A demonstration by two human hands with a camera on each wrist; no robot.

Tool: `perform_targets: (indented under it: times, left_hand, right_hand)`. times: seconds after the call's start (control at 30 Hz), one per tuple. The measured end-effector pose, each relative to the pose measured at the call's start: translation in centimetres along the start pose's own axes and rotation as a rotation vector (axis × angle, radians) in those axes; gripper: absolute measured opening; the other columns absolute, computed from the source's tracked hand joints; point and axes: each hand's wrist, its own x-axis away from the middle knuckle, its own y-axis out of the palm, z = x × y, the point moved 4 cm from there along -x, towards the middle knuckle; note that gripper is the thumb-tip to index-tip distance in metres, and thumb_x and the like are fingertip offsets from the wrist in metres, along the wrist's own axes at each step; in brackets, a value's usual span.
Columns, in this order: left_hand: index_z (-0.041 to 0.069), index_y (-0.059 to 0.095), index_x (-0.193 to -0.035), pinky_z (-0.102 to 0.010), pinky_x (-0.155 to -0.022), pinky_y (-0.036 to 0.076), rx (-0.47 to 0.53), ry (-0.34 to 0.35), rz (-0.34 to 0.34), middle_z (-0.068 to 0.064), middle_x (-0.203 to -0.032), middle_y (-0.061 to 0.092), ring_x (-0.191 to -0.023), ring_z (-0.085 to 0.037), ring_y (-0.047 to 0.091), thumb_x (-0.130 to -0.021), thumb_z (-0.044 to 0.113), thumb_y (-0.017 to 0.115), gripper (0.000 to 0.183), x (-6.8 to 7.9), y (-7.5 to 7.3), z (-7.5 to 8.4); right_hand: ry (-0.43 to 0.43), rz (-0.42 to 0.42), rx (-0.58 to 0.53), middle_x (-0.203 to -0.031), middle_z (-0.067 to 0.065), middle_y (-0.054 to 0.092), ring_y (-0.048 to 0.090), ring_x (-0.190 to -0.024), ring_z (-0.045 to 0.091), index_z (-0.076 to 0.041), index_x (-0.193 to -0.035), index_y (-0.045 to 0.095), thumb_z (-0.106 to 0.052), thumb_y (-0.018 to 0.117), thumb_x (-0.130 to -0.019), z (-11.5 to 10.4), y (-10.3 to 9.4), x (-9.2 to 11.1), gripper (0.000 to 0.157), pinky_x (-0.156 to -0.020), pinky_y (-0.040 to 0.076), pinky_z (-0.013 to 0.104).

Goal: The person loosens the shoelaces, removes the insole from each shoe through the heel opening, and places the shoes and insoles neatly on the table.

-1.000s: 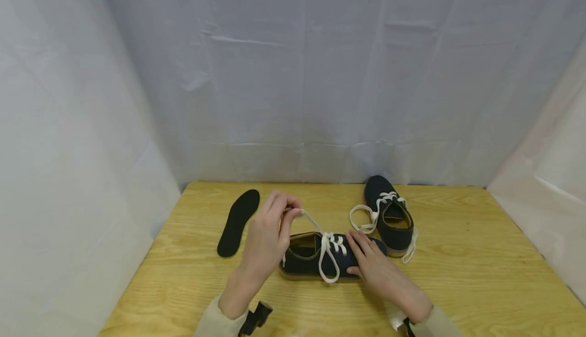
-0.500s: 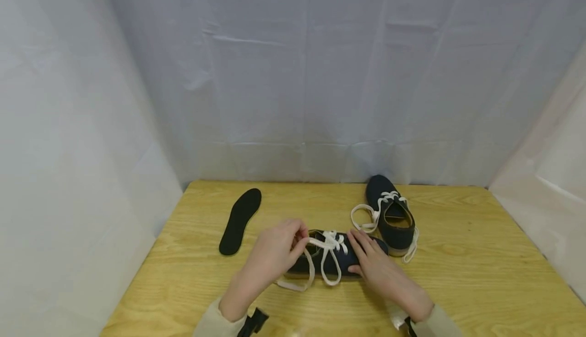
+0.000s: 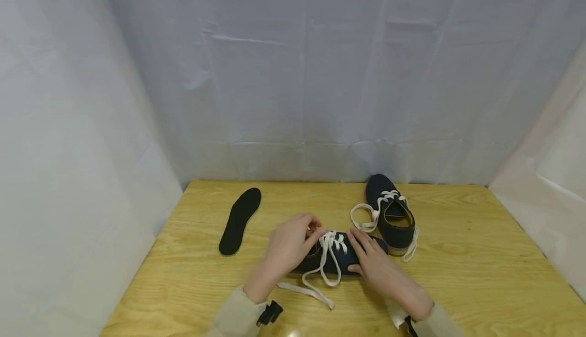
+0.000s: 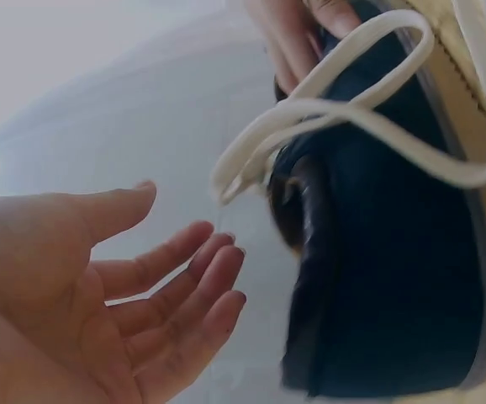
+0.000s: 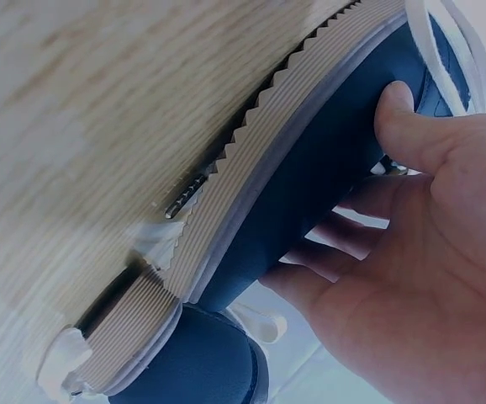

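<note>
Between the two hands sits a dark navy low-cut shoe point(image 3: 346, 262) with a ribbed tan sole, its flat white lace point(image 4: 398, 140) looped and trailing. Left hand point(image 3: 293, 245) at the opening, thumb and fingers well parted, nothing held! Right hand point(image 3: 377, 268) lies across the toe, fingers relaxed, pressing. Just beyond it, a matching navy shoe point(image 3: 396, 237); beyond the left, a flat black insole point(image 3: 240, 221).

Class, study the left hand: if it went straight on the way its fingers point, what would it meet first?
Probably the white lace bunched on the nearer navy shoe, just ahead of the left hand; depth is unclear, so the shoe's collar might come first.
</note>
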Motion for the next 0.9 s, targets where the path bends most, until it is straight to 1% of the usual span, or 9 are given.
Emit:
perform_targets:
  times: [0.07, 0.17, 0.27, 0.37, 0.53, 0.73, 0.87, 0.9]
  left_hand:
    - [0.015, 0.071, -0.104, -0.022, -0.061, 0.05, -0.01, 0.011, 0.013, 0.004, -0.09, 0.068, -0.074, -0.007, 0.065, -0.099, 0.036, 0.067, 0.021, -0.2, 0.7, 0.1]
    - [0.015, 0.073, -0.1, -0.023, -0.06, 0.049, -0.028, 0.02, 0.033, 0.004, -0.087, 0.069, -0.072, -0.008, 0.064, -0.098, 0.029, 0.07, 0.015, -0.3, 1.5, 0.2]
    - [0.015, 0.074, -0.096, -0.023, -0.059, 0.049, -0.054, 0.029, 0.07, 0.004, -0.087, 0.069, -0.071, -0.009, 0.062, -0.098, 0.022, 0.07, 0.008, -0.3, 2.0, 0.1]
    - [0.016, 0.074, -0.094, -0.022, -0.057, 0.047, -0.063, 0.037, 0.104, 0.004, -0.084, 0.068, -0.068, -0.008, 0.061, -0.097, 0.019, 0.071, 0.005, -0.4, 2.3, 0.0]
    - [0.017, 0.071, -0.088, -0.02, -0.054, 0.042, -0.04, 0.035, 0.13, 0.006, -0.078, 0.064, -0.062, -0.005, 0.055, -0.095, 0.02, 0.074, 0.008, -0.5, 2.4, -0.1]
    - [0.017, 0.07, -0.088, -0.024, -0.055, 0.046, -0.059, 0.031, 0.163, 0.004, -0.084, 0.066, -0.066, -0.01, 0.059, -0.096, 0.019, 0.072, 0.009, -0.6, 2.2, -0.1]
    - [0.017, 0.069, -0.089, -0.027, -0.055, 0.048, -0.069, 0.032, 0.168, 0.004, -0.087, 0.066, -0.068, -0.013, 0.062, -0.097, 0.02, 0.07, 0.009, -0.6, 2.0, -0.1]
    - [0.017, 0.069, -0.09, -0.027, -0.055, 0.048, -0.065, 0.035, 0.18, 0.003, -0.087, 0.066, -0.068, -0.013, 0.062, -0.098, 0.02, 0.07, 0.009, -0.6, 1.9, 0.0]
  right_hand:
    - [-0.002, 0.003, 0.0, -0.153, 0.03, 0.039, 0.039, -0.14, 0.048, 0.008, -0.152, 0.038, -0.027, 0.066, -0.098, 0.0, 0.1, 0.0, 0.071, -0.11, 0.038, 0.057]
    - [-0.022, 0.022, 0.012, -0.152, 0.03, 0.04, 0.041, -0.139, 0.048, 0.009, -0.151, 0.039, -0.027, 0.067, -0.097, 0.0, 0.1, 0.0, 0.071, -0.109, 0.039, 0.057]
    - [-0.043, 0.055, 0.024, -0.151, 0.031, 0.042, 0.043, -0.137, 0.049, 0.01, -0.149, 0.041, -0.026, 0.069, -0.096, -0.1, 0.1, 0.0, 0.07, -0.108, 0.04, 0.057]
    - [-0.033, 0.063, 0.032, -0.151, 0.029, 0.042, 0.044, -0.136, 0.049, 0.009, -0.148, 0.042, -0.027, 0.069, -0.095, 0.0, 0.1, 0.1, 0.07, -0.104, 0.042, 0.062]
    - [0.009, 0.03, 0.018, -0.154, 0.026, 0.04, 0.042, -0.139, 0.046, 0.005, -0.15, 0.041, -0.031, 0.067, -0.097, 0.2, 0.1, 0.2, 0.07, -0.101, 0.041, 0.068]
    - [0.017, 0.02, 0.002, -0.154, 0.026, 0.04, 0.041, -0.139, 0.047, 0.005, -0.151, 0.041, -0.029, 0.066, -0.097, 0.2, 0.0, 0.2, 0.068, -0.102, 0.039, 0.068]
    - [0.024, 0.002, 0.0, -0.155, 0.026, 0.039, 0.04, -0.14, 0.046, 0.005, -0.152, 0.039, -0.028, 0.065, -0.098, 0.2, 0.1, 0.1, 0.069, -0.103, 0.039, 0.068]
    - [0.024, -0.002, -0.001, -0.155, 0.026, 0.039, 0.039, -0.141, 0.046, 0.005, -0.152, 0.038, -0.029, 0.065, -0.098, 0.3, 0.2, 0.1, 0.069, -0.104, 0.039, 0.068]
